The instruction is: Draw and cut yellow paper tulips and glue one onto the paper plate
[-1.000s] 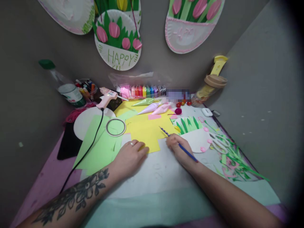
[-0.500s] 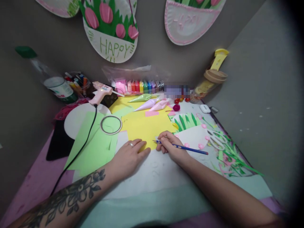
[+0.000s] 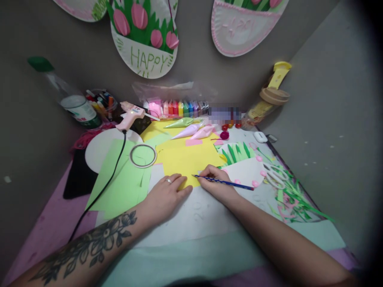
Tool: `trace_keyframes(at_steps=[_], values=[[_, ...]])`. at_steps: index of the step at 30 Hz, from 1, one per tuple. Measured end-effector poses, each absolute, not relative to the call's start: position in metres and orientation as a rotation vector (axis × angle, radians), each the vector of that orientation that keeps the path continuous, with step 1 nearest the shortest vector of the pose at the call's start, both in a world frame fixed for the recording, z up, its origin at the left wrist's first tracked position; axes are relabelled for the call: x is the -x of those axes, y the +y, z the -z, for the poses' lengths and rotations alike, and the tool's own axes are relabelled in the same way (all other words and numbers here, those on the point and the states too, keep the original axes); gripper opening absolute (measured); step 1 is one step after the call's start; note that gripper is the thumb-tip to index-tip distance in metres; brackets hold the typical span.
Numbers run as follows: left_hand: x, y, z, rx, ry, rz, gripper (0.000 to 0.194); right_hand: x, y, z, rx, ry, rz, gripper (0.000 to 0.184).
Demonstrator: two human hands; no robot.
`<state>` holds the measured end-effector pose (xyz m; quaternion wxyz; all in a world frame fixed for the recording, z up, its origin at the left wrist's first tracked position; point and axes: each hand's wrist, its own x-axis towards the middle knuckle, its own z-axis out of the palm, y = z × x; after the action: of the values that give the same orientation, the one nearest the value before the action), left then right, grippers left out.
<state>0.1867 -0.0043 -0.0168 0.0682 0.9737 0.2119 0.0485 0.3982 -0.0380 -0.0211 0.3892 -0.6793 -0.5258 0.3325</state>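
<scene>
A yellow paper sheet (image 3: 185, 159) lies in the middle of the table. My left hand (image 3: 166, 193) rests flat on its near edge, fingers stretched out, a ring on one finger. My right hand (image 3: 217, 181) is closed on a blue pencil (image 3: 224, 182). The pencil lies almost level, its tip pointing left and touching the sheet's near edge close to my left fingertips. A white paper plate with green paper grass and pink dots (image 3: 243, 165) sits just right of my right hand.
Light green paper (image 3: 119, 187) with a tape ring (image 3: 143, 155) and a pink glue gun (image 3: 130, 115) with a black cord lie left. Paint pots (image 3: 179, 107), icing-like cones (image 3: 191, 129), scissors (image 3: 275, 175) and green scraps (image 3: 296, 203) are around. Decorated plates (image 3: 146, 44) hang on the wall.
My right hand swung the pencil from pointing up over the sheet to lying level with its tip at the sheet's near edge. My left hand stayed put on the paper.
</scene>
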Motion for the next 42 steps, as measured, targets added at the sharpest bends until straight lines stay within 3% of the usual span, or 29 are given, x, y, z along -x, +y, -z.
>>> trace_keyframes(at_steps=[42], values=[[-0.1848, -0.0034, 0.0216, -2.952, 0.612, -0.216, 0.037, -0.4025, -0.0387, 0.0250, 1.712, -1.463, -0.850, 0.006]])
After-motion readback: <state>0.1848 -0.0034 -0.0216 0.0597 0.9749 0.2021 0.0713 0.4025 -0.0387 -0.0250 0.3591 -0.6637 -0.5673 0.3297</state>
